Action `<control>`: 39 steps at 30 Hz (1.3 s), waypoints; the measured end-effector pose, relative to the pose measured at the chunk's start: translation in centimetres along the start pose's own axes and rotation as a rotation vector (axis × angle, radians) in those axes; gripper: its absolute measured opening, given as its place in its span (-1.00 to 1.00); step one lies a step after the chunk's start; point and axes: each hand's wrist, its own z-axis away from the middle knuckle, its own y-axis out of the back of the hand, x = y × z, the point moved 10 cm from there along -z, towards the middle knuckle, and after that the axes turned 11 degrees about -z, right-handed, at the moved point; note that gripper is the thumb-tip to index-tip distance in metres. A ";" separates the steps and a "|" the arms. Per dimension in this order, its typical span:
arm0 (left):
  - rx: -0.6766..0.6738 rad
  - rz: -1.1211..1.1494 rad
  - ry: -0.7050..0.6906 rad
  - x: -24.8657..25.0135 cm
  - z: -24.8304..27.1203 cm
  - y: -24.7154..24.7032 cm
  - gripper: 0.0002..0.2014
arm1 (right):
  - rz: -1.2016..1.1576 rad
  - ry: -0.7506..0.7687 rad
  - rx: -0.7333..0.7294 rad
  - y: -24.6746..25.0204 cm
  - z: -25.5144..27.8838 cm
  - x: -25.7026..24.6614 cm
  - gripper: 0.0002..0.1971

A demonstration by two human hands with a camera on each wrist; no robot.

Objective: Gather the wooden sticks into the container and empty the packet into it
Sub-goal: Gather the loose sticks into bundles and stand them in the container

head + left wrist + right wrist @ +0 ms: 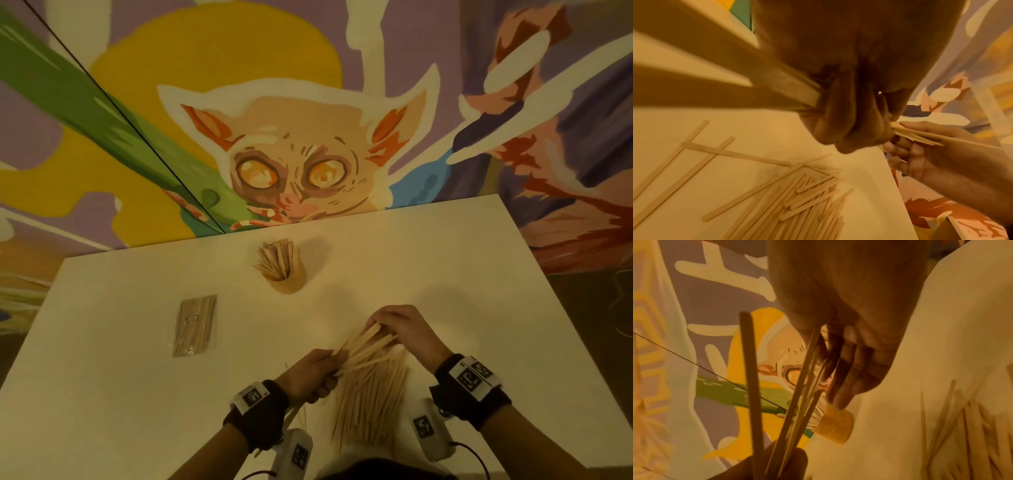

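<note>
My left hand point(317, 371) grips the near end of a bundle of wooden sticks point(364, 349) above the table. My right hand point(394, 325) pinches the bundle's far end with thumb and fingers. In the left wrist view the left hand point(849, 129) is curled round the sticks point(920, 134). The right wrist view shows the right hand point(838, 369) on the sticks point(805, 386). A pile of loose sticks point(371, 401) lies on the table under both hands. The round wooden container point(286, 274) stands farther back, with several sticks upright in it. A clear packet of sticks point(195, 325) lies flat to the left.
The white table point(120, 394) ends at a painted wall point(294, 137) behind the container, and its right edge runs diagonally close to my right hand. A few stray sticks point(694, 162) lie left of the pile.
</note>
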 end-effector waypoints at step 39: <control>0.237 -0.218 0.070 -8.8 1.2 10.6 -0.41 | 0.137 -0.237 0.053 -13.8 -2.8 3.0 -0.50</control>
